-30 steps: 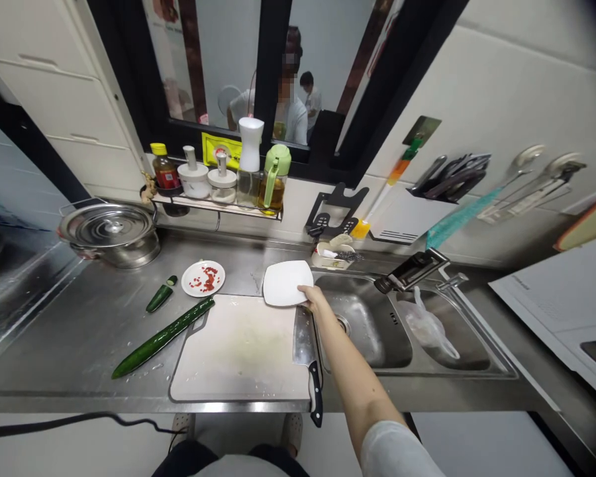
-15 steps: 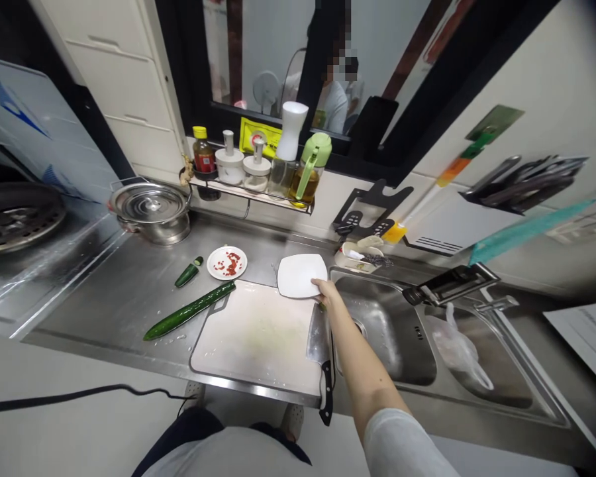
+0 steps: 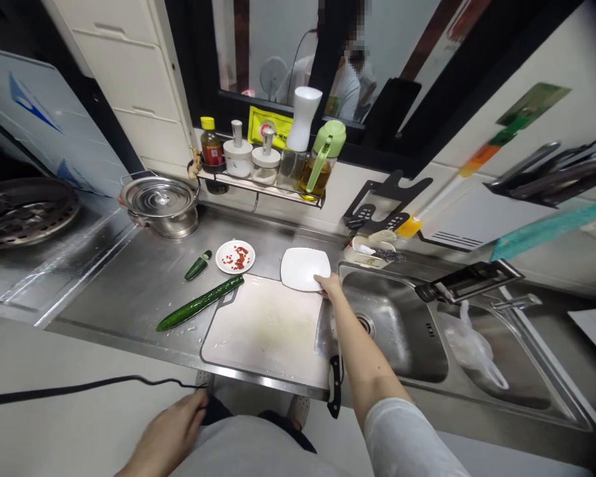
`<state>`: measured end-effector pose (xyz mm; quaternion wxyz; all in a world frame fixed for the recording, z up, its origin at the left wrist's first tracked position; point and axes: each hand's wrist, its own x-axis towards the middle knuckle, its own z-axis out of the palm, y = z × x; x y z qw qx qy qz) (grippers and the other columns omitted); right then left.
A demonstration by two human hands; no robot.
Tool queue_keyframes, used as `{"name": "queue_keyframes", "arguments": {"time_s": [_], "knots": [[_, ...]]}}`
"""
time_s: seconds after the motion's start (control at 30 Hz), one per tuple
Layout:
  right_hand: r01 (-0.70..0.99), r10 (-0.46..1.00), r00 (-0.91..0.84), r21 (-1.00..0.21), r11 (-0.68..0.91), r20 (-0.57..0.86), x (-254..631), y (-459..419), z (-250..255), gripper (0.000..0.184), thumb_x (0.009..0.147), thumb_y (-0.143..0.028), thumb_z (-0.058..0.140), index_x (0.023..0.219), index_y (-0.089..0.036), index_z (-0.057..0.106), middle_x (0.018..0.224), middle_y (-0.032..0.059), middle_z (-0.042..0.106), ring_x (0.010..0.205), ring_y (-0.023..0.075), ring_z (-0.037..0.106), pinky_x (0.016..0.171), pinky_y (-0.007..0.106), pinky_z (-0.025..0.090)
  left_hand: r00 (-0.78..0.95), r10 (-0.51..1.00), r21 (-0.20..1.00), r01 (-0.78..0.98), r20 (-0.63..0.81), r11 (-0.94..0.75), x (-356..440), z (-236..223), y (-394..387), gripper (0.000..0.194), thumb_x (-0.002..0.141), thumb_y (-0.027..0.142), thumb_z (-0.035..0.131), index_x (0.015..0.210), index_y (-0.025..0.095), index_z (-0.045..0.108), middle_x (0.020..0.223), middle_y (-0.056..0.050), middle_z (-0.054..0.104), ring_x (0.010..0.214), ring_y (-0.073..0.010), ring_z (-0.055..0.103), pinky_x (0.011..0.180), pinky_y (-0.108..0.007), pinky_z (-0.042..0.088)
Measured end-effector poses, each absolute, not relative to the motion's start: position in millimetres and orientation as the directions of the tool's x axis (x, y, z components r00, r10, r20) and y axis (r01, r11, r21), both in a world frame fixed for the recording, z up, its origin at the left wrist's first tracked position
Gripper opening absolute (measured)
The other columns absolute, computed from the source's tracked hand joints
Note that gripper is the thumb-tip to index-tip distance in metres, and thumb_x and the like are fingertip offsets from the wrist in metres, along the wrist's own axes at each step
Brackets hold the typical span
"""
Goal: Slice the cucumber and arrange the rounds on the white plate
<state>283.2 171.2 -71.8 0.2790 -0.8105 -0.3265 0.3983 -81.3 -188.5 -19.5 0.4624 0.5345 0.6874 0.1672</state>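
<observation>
My right hand [image 3: 330, 286] grips the right edge of a white square plate [image 3: 304, 266], thumb on top and the other fingers mostly hidden. The plate is at the far edge of a white chopping board [image 3: 258, 331], whose surface is wet and faintly green. A knife [image 3: 334, 384] with a black handle lies along the board's right side, its blade partly behind my right forearm. Low in the picture, near my body, my left hand [image 3: 176, 424] is loosely curled, with no object visible in it. A long cucumber [image 3: 198, 305] touches the board's left corner.
A small plate [image 3: 235, 257] of chopped red pieces and a cucumber stub [image 3: 197, 267] sit left of the white plate. A lidded steel pot [image 3: 163, 205] stands by the stove. Condiments fill a wall rack [image 3: 268, 185]. A double sink [image 3: 392, 324] is on the right.
My left hand has come into view at the bottom. My right hand stays on the square plate's edge. The whole view has shifted slightly.
</observation>
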Motion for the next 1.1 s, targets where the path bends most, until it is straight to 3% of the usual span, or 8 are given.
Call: {"name": "queue_keyframes", "arguments": {"time_s": [0.1,0.3,0.43,0.7,0.87,0.97,1.1], "knots": [[0.42,0.75,0.481,-0.631,-0.652,-0.454,290,174,-72,0.054,0.056,-0.032,0.084,0.102,-0.009,0.067,0.099,0.0165,0.07,0.083,0.0252,0.068,0.057,0.029,0.057,0.209,0.884,0.789,0.565,-0.419,0.241,-43,-22,-135,0.022,0.084,0.033,0.056,0.101,0.026,0.068,0.08,-0.001,0.069,0.073,-0.018,0.062,0.069,-0.027,0.044],[0.576,0.749,0.5,-0.479,-0.662,-0.434,300,183,-67,0.058,0.046,-0.034,0.089,0.093,-0.009,0.069,0.107,0.0222,0.068,0.109,0.035,0.061,0.08,0.036,0.055,0.094,0.939,0.839,0.484,-0.33,0.247,-12,-10,-91,0.038,0.084,0.044,0.048,0.108,0.021,0.067,0.083,-0.003,0.067,0.07,-0.0172,0.06,0.065,-0.026,0.043],[0.615,0.74,0.491,-0.418,-0.669,-0.461,301,187,-68,0.055,0.046,-0.037,0.089,0.09,-0.01,0.069,0.103,0.0208,0.069,0.107,0.034,0.063,0.081,0.037,0.054,0.068,0.95,0.851,0.469,-0.304,0.238,-22,-19,-81,0.039,0.084,0.046,0.048,0.106,0.021,0.067,0.08,-0.003,0.065,0.071,-0.0171,0.058,0.064,-0.026,0.044],[0.659,0.781,0.464,-0.426,-0.62,-0.418,290,186,-61,0.052,0.058,-0.042,0.085,0.095,-0.01,0.067,0.105,0.0211,0.068,0.109,0.0325,0.062,0.081,0.033,0.053,0.016,0.962,0.86,0.452,-0.274,0.237,-28,-31,-75,0.04,0.082,0.051,0.051,0.102,0.02,0.069,0.069,0.0,0.061,0.064,-0.0157,0.055,0.061,-0.025,0.043],[0.702,0.819,0.464,-0.424,-0.572,-0.336,279,165,-40,0.07,0.062,-0.045,0.083,0.117,-0.009,0.058,0.118,0.0237,0.063,0.116,0.033,0.057,0.091,0.037,0.046,-0.085,0.964,0.891,0.368,-0.253,0.266,-18,-40,-69,0.044,0.079,0.055,0.054,0.099,0.019,0.068,0.07,0.0,0.061,0.064,-0.0151,0.055,0.061,-0.025,0.044],[0.787,0.883,0.409,-0.401,-0.468,-0.229,282,130,-26,0.058,0.079,-0.054,0.066,0.122,-0.016,0.056,0.116,0.0185,0.065,0.111,0.03,0.06,0.089,0.037,0.043,-0.162,0.958,0.91,0.31,-0.235,0.276,-8,-44,-60,0.046,0.078,0.055,0.054,0.101,0.017,0.067,0.073,-0.001,0.061,0.063,-0.014,0.053,0.06,-0.025,0.044],[0.812,0.895,0.399,-0.377,-0.446,-0.199,299,56,-18,0.036,0.089,-0.048,0.054,0.111,-0.02,0.061,0.097,0.01,0.069,0.097,0.0236,0.063,0.076,0.028,0.041,-0.207,0.969,0.913,0.352,-0.138,0.205,2,-46,-42,0.042,0.081,0.049,0.053,0.105,0.017,0.066,0.08,-0.003,0.061,0.064,-0.0137,0.052,0.062,-0.025,0.044]]}}
